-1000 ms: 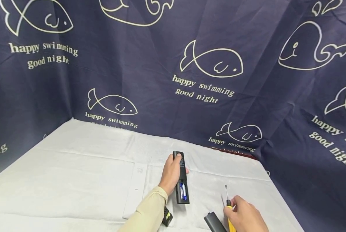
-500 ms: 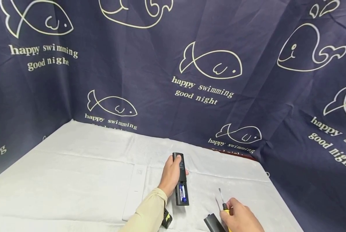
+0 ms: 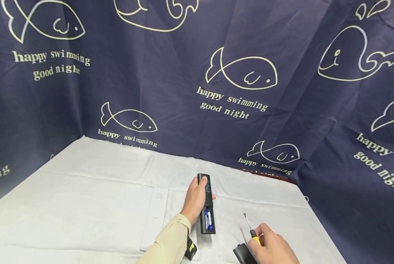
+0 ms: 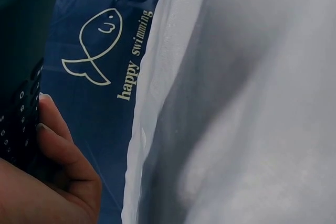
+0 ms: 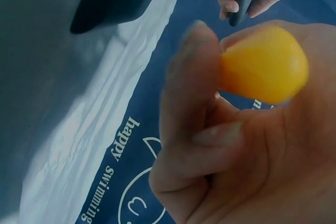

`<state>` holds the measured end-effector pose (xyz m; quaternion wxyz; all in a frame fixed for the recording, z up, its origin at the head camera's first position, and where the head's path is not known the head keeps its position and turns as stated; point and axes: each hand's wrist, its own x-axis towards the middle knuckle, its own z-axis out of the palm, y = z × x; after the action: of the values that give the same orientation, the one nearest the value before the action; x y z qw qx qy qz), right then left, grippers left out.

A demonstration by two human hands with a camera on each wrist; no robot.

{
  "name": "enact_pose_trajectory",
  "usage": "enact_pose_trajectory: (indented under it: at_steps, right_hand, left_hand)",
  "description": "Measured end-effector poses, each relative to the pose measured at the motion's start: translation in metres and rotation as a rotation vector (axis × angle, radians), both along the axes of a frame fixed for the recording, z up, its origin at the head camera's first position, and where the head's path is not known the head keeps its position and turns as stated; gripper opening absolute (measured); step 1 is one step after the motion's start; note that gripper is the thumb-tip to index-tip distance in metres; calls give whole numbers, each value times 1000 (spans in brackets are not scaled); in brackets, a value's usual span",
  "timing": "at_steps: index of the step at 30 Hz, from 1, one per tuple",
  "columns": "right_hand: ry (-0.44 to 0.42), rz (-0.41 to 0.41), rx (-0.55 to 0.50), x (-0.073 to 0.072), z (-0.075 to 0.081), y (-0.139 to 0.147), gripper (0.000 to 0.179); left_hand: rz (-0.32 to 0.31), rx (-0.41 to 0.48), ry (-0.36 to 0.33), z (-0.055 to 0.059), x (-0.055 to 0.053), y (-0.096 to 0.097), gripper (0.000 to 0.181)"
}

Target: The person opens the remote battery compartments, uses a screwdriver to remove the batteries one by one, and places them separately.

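Observation:
My left hand (image 3: 194, 200) grips a black remote control (image 3: 208, 196) near its upper end, thumb on its back. The lower part of the back is uncovered, and blue-and-silver batteries (image 3: 208, 220) lie in the compartment. The remote's button side (image 4: 18, 114) shows in the left wrist view, with curled fingers (image 4: 68, 153) at its edge. My right hand (image 3: 272, 244) holds a screwdriver (image 3: 254, 234), its metal shaft pointing up and left. The yellow handle (image 5: 268, 66) shows between thumb and fingers in the right wrist view. Left of that hand is a dark grey cover-like piece (image 3: 244, 253), partly cut off by the frame.
A white flat strip with a printed code (image 3: 154, 216) lies on the white cloth-covered table (image 3: 84, 205), left of the left forearm. A small black device (image 3: 190, 250) sits under the left sleeve (image 3: 170, 238). Dark blue printed curtains (image 3: 177, 80) stand behind and around the table.
The right hand has shifted slightly left, and the screwdriver's shaft has tilted from nearly upright toward the left. The left hand and remote control stay almost in place.

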<state>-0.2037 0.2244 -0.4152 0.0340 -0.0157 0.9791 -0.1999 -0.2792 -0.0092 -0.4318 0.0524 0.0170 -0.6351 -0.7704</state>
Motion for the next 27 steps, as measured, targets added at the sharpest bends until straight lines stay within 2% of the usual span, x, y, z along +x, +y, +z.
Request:
enact_pose_trajectory:
  at_steps: [6,14,22,27]
  right_hand:
    - [47,27,-9,3,1,-3,16]
    - [45,102,-39,7,2,-9,19]
    - [78,86,-11,9,2,-14,21]
    - [78,168,-17,10,2,-14,19]
  left_hand:
    - [-4,9,-13,1,-1,-1,41]
    - [-10,3,-12,-1,-2,0,39]
    - [-16,15,-16,-2,-4,0,40]
    - [-16,18,-18,-2,-4,0,41]
